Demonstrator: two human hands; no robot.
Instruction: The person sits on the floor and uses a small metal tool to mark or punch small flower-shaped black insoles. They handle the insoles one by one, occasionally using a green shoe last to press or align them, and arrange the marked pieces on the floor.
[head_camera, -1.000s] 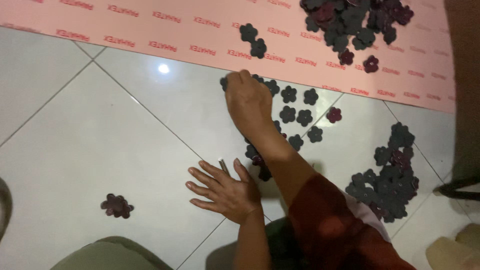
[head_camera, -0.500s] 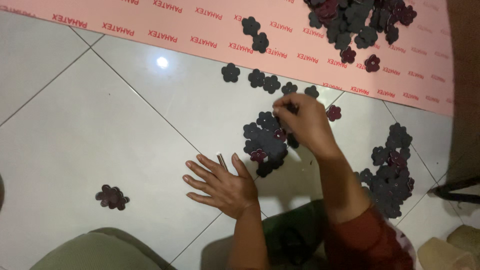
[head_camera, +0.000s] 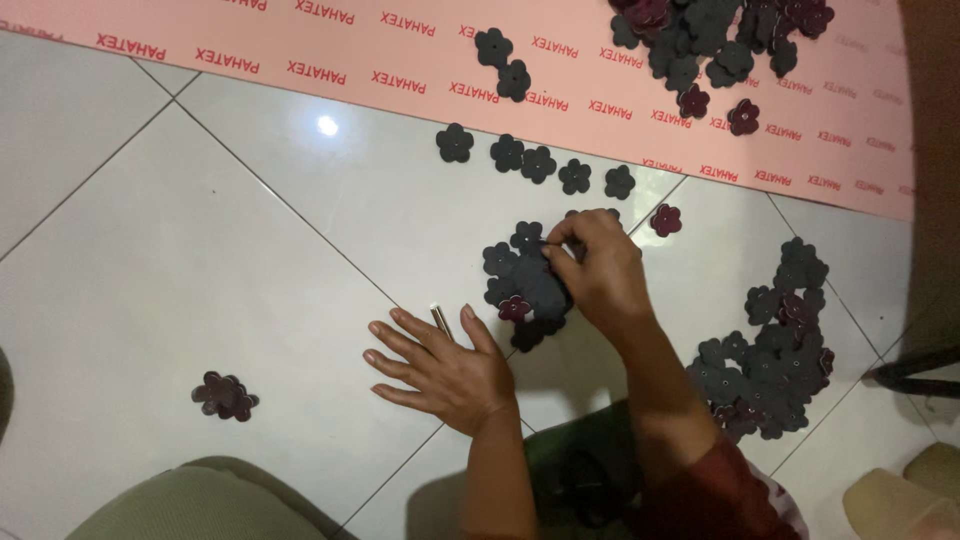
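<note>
Right hand (head_camera: 598, 270) pinching a flower cutout (head_camera: 527, 238) off the pile beneath it, left hand (head_camera: 445, 365) flat, fingers spread, on the tile (head_camera: 200, 250); next needs a clean single-piece lift.

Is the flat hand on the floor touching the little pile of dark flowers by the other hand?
Apart. In the head view, the left hand lies flat on the white floor tile, and a strip of bare tile shows between its fingers and the flower pile.
</note>
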